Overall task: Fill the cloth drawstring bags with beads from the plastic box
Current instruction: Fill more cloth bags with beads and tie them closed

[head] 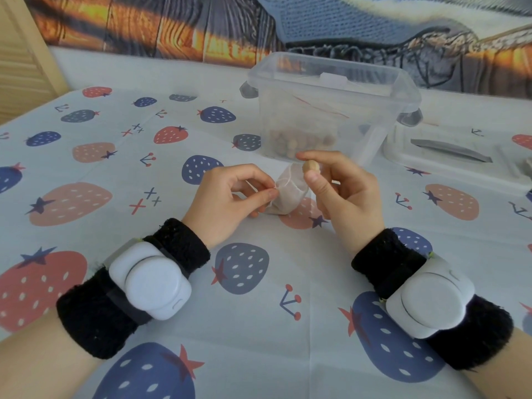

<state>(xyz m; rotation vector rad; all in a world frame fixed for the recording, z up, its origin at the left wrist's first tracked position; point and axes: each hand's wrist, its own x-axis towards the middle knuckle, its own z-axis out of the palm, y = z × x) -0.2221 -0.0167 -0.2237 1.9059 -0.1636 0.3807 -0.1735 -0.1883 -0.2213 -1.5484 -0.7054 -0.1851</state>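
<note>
— So, our fingers?
— Our left hand (230,194) pinches the small beige cloth bag (288,194) before the clear plastic box (331,110); our right hand (342,191), palm inward, pinches a tan wooden bead (310,166) just above it.

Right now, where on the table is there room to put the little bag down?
The widest bare cloth lies left of the left hand, out to the table's left edge. There is also bare room near you, between the two wrists. It is crowded beyond the bag, where the plastic box stands, and to the right, where its lid lies. The right hand pinches a bead.
</note>
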